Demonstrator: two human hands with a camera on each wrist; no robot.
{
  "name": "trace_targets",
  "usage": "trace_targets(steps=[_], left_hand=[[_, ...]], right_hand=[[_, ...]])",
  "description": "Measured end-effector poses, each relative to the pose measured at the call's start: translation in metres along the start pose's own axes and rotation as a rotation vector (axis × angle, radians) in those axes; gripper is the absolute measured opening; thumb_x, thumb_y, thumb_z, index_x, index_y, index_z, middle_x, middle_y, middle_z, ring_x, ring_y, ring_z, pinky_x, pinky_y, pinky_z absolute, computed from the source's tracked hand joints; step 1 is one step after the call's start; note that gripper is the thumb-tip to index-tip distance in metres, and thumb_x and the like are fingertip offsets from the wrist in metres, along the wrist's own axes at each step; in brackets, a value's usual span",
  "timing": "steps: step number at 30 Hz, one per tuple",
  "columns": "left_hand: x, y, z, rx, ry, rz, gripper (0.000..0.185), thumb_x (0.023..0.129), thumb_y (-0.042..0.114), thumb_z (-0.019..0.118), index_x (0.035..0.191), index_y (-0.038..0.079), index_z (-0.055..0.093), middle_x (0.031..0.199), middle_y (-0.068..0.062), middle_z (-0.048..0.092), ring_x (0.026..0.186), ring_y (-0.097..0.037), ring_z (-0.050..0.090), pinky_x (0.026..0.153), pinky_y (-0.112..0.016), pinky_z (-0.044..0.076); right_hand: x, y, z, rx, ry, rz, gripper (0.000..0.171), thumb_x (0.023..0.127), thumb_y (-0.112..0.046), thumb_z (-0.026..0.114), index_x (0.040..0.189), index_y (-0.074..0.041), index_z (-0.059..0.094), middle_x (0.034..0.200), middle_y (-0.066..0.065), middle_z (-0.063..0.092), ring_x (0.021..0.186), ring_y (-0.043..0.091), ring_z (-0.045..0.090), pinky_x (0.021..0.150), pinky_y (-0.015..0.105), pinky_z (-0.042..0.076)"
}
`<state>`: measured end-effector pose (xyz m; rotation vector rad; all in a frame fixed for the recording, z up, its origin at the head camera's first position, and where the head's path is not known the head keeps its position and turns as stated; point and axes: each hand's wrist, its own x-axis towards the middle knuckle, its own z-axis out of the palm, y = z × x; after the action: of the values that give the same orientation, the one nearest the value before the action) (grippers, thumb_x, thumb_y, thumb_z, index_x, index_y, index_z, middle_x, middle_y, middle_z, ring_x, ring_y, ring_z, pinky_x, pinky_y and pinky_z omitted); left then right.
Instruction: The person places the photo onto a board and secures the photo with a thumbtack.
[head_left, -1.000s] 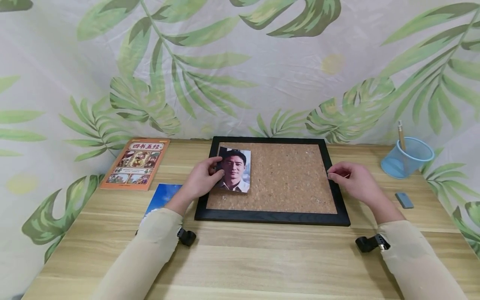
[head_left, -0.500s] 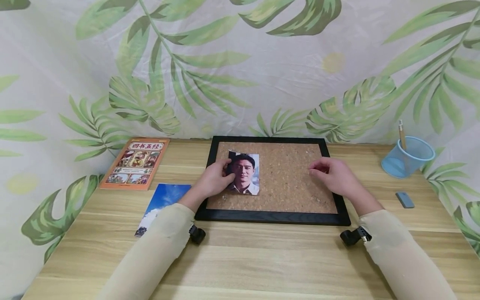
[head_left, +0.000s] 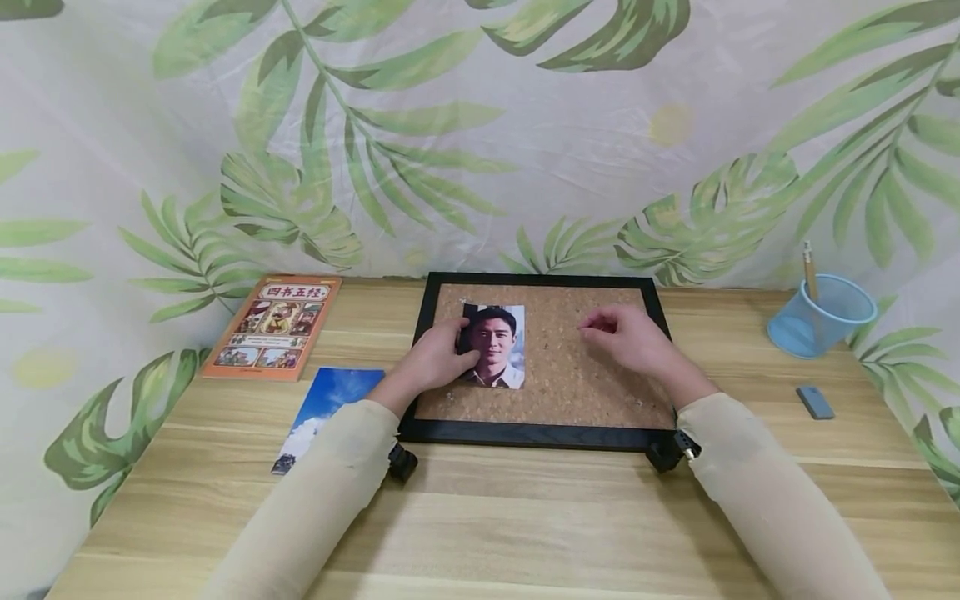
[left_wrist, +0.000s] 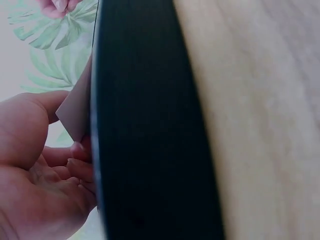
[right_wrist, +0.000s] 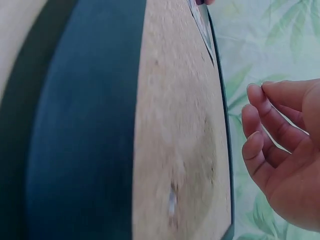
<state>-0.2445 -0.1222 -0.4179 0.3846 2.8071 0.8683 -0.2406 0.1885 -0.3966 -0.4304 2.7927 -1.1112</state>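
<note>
Head view, contents of the desk (head_left: 487, 517). Item: one cork board in a black frame (head_left: 540, 436), lying at the middle of the desk's far edge, long side parallel to it. Item: one portrait photo (head_left: 495, 346), over the left half of the cork, long axis running from the desk's near edge toward its far edge; whether its whole back touches the cork cannot be told.

Left hand (head_left: 431, 358): nearer to the portrait photo, gripping it by its left border between thumb and fingers. Right hand (head_left: 630, 337): above the right half of the cork, thumb and forefinger brought together at the tips, remaining fingers loosely bent; anything between the tips is too small to tell. Governing relation: the portrait photo lies to the left of the right fingertips, apart from them, its right long border facing them, the tips level with its upper half.

Remaining items: sky photo (head_left: 326, 412), toward the desk's left edge, partly under the left forearm; orange book (head_left: 272, 329), at the far left corner; blue mesh cup (head_left: 825, 321) holding a pencil (head_left: 810, 271), at the far right corner; small grey block (head_left: 815, 402), near the right edge, on the near side of the cup.
</note>
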Motion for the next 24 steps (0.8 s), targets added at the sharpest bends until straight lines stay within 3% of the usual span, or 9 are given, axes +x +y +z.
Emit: trace_targets(steps=[7, 11, 14, 20, 24], left_hand=[[0.001, 0.0, 0.0, 0.021, -0.007, 0.026, 0.068, 0.088, 0.029, 0.066, 0.142, -0.002, 0.039, 0.123, -0.019, 0.057, 0.112, -0.026, 0.055, 0.096, -0.042, 0.044], [0.001, 0.001, 0.0, 0.023, -0.014, 0.032, 0.07, 0.087, 0.032, 0.067, 0.142, -0.001, 0.039, 0.111, -0.015, 0.06, 0.104, -0.025, 0.055, 0.091, -0.04, 0.045], [0.001, 0.001, 0.0, 0.025, -0.014, 0.025, 0.07, 0.086, 0.034, 0.068, 0.141, 0.001, 0.04, 0.102, -0.012, 0.059, 0.099, -0.024, 0.054, 0.089, -0.039, 0.046], [-0.002, 0.001, -0.001, 0.026, -0.007, 0.022, 0.074, 0.084, 0.037, 0.07, 0.141, 0.001, 0.04, 0.106, -0.011, 0.057, 0.104, -0.023, 0.052, 0.093, -0.039, 0.044], [-0.002, 0.001, 0.0, 0.02, -0.011, 0.02, 0.075, 0.083, 0.039, 0.071, 0.14, 0.002, 0.04, 0.104, -0.01, 0.056, 0.102, -0.022, 0.051, 0.092, -0.038, 0.043]], right_hand=[[0.022, -0.008, 0.02, 0.058, -0.014, 0.081, 0.017, 0.095, -0.024, 0.06, 0.105, -0.014, 0.068, 0.097, 0.004, 0.064, 0.086, 0.022, 0.055, 0.072, 0.034, 0.046], [0.035, -0.015, 0.03, 0.099, -0.029, 0.148, 0.017, 0.095, -0.026, 0.06, 0.105, -0.015, 0.067, 0.096, 0.005, 0.063, 0.085, 0.022, 0.056, 0.071, 0.034, 0.047], [0.046, -0.02, 0.038, 0.129, -0.031, 0.152, 0.017, 0.095, -0.024, 0.06, 0.105, -0.013, 0.067, 0.093, 0.007, 0.064, 0.082, 0.022, 0.058, 0.067, 0.032, 0.047], [0.066, -0.03, 0.055, 0.224, -0.049, 0.094, 0.018, 0.095, -0.018, 0.059, 0.104, -0.005, 0.067, 0.086, 0.015, 0.064, 0.073, 0.025, 0.062, 0.059, 0.03, 0.049], [0.077, -0.038, 0.061, 0.259, -0.07, 0.106, 0.018, 0.095, -0.018, 0.059, 0.104, -0.005, 0.067, 0.085, 0.018, 0.065, 0.07, 0.028, 0.062, 0.056, 0.033, 0.051]])
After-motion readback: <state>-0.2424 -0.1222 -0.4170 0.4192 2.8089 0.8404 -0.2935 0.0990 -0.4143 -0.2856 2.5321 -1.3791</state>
